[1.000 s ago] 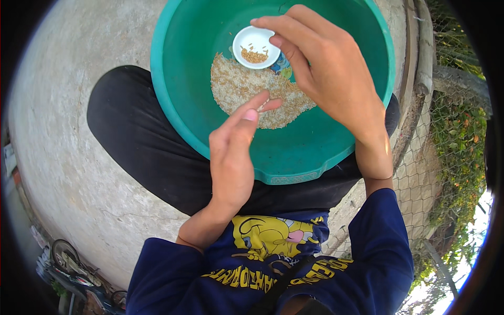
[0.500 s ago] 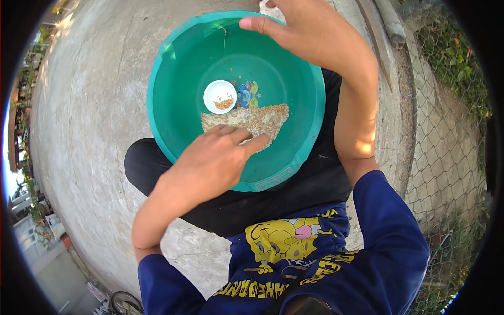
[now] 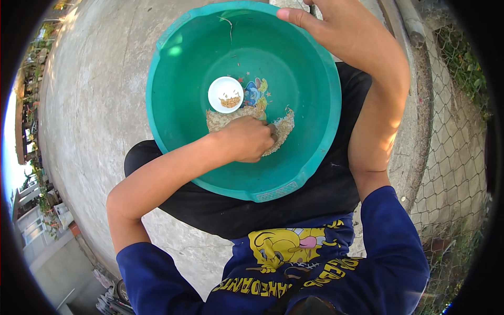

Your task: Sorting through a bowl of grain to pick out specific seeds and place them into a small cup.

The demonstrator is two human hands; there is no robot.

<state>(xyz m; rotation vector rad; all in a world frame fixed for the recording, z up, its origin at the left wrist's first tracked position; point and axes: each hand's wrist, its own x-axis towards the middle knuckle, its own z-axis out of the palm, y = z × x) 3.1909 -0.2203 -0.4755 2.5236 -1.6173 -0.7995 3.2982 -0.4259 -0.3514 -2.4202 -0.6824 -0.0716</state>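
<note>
A round green plastic basin [image 3: 205, 176] rests on my lap, tilted a little. A heap of pale rice grains mixed with brownish husks [image 3: 284, 126] lies on its bottom. My left hand [image 3: 247, 139] is down in this heap, its fingers curled closed among the grains; the fingertips are hidden. Against the heap's far left side sits a small white bowl [image 3: 214, 96] with a few brown unhusked grains [image 3: 229, 101] in it. At the far right rim is my right hand [image 3: 341, 23], thumb over the rim and fingers beyond it, partly cut off by the frame.
My legs in black trousers [image 3: 220, 210] are beneath the basin, on a grey concrete floor [image 3: 100, 94]. Along the right runs a wire mesh fence [image 3: 451, 152] with plants behind it. A cartoon sticker [image 3: 255, 93] marks the basin's bottom, and a thin strand [image 3: 230, 29] clings to its far wall.
My left hand has moved right and its fingers have curled into the heap, parting it. The basin and my right hand appear shifted slightly to the right.
</note>
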